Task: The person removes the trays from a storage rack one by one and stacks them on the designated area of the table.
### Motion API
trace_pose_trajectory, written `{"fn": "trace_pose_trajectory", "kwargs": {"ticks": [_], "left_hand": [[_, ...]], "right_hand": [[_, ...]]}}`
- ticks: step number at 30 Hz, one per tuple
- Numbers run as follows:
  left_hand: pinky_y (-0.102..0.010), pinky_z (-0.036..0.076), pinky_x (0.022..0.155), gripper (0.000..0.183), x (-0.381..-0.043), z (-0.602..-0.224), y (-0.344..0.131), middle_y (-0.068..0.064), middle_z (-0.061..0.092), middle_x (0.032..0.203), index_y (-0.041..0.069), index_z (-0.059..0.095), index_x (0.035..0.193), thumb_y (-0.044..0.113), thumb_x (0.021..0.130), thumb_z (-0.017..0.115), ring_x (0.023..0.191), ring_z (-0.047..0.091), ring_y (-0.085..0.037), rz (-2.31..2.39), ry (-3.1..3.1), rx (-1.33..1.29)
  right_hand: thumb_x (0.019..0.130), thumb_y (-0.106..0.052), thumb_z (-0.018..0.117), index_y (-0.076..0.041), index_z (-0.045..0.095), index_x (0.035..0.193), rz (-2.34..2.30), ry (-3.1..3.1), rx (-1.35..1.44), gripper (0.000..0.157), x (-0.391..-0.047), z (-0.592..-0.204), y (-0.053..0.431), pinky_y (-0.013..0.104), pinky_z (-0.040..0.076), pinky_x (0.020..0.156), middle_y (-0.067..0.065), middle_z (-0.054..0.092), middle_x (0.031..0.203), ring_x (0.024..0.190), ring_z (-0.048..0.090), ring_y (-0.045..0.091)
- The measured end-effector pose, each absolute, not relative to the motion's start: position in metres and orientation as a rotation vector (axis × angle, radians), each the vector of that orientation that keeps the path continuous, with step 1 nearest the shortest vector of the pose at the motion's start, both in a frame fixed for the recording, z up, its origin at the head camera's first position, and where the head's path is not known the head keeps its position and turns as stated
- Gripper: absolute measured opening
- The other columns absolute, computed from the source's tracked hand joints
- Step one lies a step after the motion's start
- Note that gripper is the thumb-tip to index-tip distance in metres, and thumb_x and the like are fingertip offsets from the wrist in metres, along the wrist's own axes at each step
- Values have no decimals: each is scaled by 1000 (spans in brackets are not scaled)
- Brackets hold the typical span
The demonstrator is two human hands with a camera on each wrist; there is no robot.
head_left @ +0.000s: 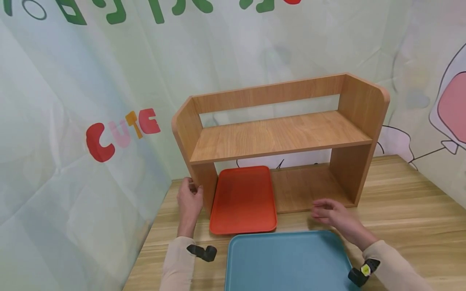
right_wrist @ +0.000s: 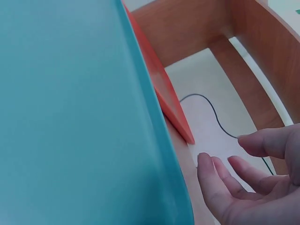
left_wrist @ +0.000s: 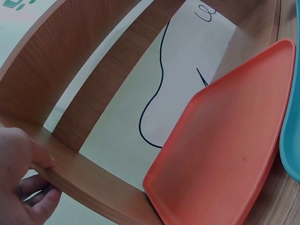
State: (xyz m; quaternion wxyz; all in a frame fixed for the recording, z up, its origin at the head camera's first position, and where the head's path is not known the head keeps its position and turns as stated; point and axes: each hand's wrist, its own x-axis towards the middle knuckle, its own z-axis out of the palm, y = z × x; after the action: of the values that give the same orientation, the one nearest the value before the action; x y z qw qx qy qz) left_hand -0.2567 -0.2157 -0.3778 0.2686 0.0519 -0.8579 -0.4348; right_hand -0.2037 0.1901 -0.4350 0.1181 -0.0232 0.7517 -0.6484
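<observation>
A two-tier wooden desktop shelf [head_left: 280, 135] stands on the table. My left hand [head_left: 190, 200] is at its left side panel; in the left wrist view, the thumb and fingers [left_wrist: 44, 206] pinch that panel's front edge. A red tray [head_left: 244, 198] lies in the left part of the lower tier, its near end sticking out in front. My right hand [head_left: 336, 216] hovers before the lower tier's right half, fingers loosely bent, holding nothing. Below it is a blue tray [head_left: 287, 262] in front of the shelf; the right wrist view shows the fingers beside its edge.
The wood-grain table [head_left: 404, 226] extends to the right of the shelf. A printed cloth backdrop [head_left: 120, 72] with cartoon lettering hangs behind and to the left. Each sleeve carries a black wrist camera [head_left: 208, 253].
</observation>
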Motion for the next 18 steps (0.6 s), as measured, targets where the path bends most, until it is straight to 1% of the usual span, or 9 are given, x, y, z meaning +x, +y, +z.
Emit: {"fn": "trace_pose_trajectory", "kwargs": {"ticks": [4, 11, 18], "left_hand": [[-44, 52, 78, 19, -256, -377, -216, -22, 64, 107, 0, 54, 106, 6, 89, 58, 93, 63, -33, -1174, -2314, 141], [-44, 52, 77, 18, -257, -377, -216, -22, 65, 106, 0, 54, 106, 6, 89, 57, 92, 63, -32, -1181, -2312, 140], [-45, 53, 78, 19, -257, -378, -217, -22, 64, 108, 0, 53, 108, 6, 90, 57, 94, 63, -32, -1191, -2315, 141]], "right_hand": [[98, -19, 51, 8, 35, 137, -1908, 2150, -85, 50, -208, -436, 177, 43, 50, 95, 27, 46, 134, 114, 58, 30], [97, -17, 53, 7, 36, 136, -1930, 2110, -79, 49, -214, -442, 156, 40, 52, 91, 26, 51, 128, 106, 62, 25], [97, -15, 53, 6, 35, 136, -1953, 2068, -20, 48, -222, -449, 139, 39, 54, 89, 24, 53, 124, 100, 64, 23]]}}
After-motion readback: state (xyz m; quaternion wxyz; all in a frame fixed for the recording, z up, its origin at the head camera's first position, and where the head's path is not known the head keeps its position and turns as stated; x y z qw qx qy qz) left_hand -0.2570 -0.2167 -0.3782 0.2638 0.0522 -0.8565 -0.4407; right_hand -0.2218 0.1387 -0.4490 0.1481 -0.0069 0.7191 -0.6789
